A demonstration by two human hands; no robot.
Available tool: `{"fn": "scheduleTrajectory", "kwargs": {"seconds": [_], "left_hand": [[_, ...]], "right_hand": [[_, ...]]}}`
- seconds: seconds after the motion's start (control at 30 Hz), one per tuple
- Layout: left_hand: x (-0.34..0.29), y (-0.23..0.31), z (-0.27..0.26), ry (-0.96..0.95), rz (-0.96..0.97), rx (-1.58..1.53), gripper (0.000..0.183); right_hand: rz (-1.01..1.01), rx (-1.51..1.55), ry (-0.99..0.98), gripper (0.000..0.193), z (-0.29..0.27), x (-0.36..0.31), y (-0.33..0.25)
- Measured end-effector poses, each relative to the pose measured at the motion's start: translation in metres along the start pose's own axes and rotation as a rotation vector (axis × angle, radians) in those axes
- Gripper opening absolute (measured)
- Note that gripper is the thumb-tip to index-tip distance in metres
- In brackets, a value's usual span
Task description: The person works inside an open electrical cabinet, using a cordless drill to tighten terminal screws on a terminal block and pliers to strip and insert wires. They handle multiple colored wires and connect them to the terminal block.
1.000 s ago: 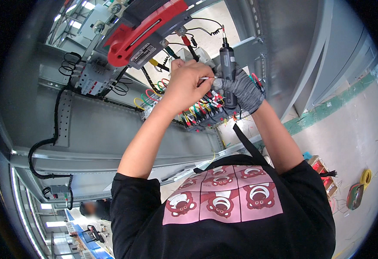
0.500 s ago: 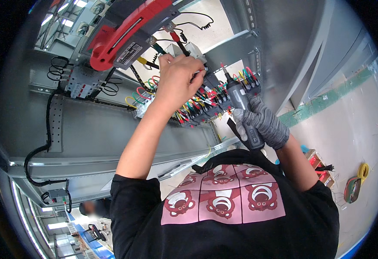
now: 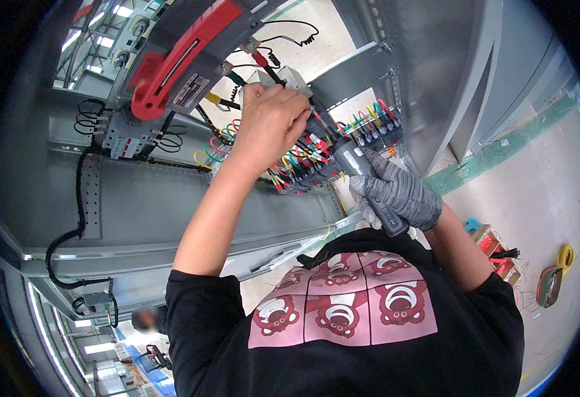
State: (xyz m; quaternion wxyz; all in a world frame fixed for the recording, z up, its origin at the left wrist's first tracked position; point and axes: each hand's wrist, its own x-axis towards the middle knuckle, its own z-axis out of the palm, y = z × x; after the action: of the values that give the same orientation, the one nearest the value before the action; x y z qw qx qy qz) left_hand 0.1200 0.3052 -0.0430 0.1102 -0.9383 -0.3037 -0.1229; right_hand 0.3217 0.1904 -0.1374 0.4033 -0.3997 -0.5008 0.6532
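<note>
My left hand [image 3: 271, 118] is bare, with its fingers curled together at the row of wired components in the cabinet. What its fingertips pinch, if anything, is hidden. My right hand [image 3: 399, 193] wears a grey knit glove and grips a dark cordless screwdriver [image 3: 353, 159]. The tool slants up and left, its tip close to the fingertips of my left hand. Under both hands runs a row of black terminal devices [image 3: 310, 177] with red, yellow, green and black wires. Whether the bit touches a screw I cannot tell.
A large switch with a red handle [image 3: 177, 59] stands at the upper left. Below it sits a small grey breaker [image 3: 126, 140] with black wires. Metal cabinet walls [image 3: 429, 73] close in on the right. A box of parts [image 3: 492, 251] and a yellow wire coil [image 3: 565, 258] lie on the floor.
My right hand has brought the screwdriver left, its tip now near my left fingertips. My left hand stays at nearly the same place. The whole view has shifted slightly.
</note>
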Motion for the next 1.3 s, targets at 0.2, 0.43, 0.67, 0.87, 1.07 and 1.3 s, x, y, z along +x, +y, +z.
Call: {"fn": "scheduleTrajectory", "kwargs": {"seconds": [0.2,0.43,0.67,0.87,1.07,1.3], "left_hand": [[0.003,-0.007,0.004,0.018,0.075,0.035,0.007],[0.007,-0.012,0.008,0.008,0.093,0.089,0.006],[0.005,-0.007,0.007,-0.05,0.061,0.196,0.012],[0.001,-0.01,0.011,-0.026,0.025,0.198,0.016],[-0.001,-0.015,0.02,0.015,0.037,0.207,0.013],[0.003,-0.015,0.016,-0.01,0.06,0.237,0.01]], "right_hand": [[0.13,0.372,-0.16,0.045,-0.003,0.01,0.006],[0.147,0.698,-0.246,0.032,0.006,0.021,0.019],[0.114,0.655,-0.201,0.027,0.012,0.029,0.024],[0.097,0.665,-0.172,0.032,0.017,0.036,0.031],[0.088,0.677,-0.159,0.036,0.021,0.042,0.037],[0.096,0.681,-0.182,0.032,0.02,0.04,0.032]]}}
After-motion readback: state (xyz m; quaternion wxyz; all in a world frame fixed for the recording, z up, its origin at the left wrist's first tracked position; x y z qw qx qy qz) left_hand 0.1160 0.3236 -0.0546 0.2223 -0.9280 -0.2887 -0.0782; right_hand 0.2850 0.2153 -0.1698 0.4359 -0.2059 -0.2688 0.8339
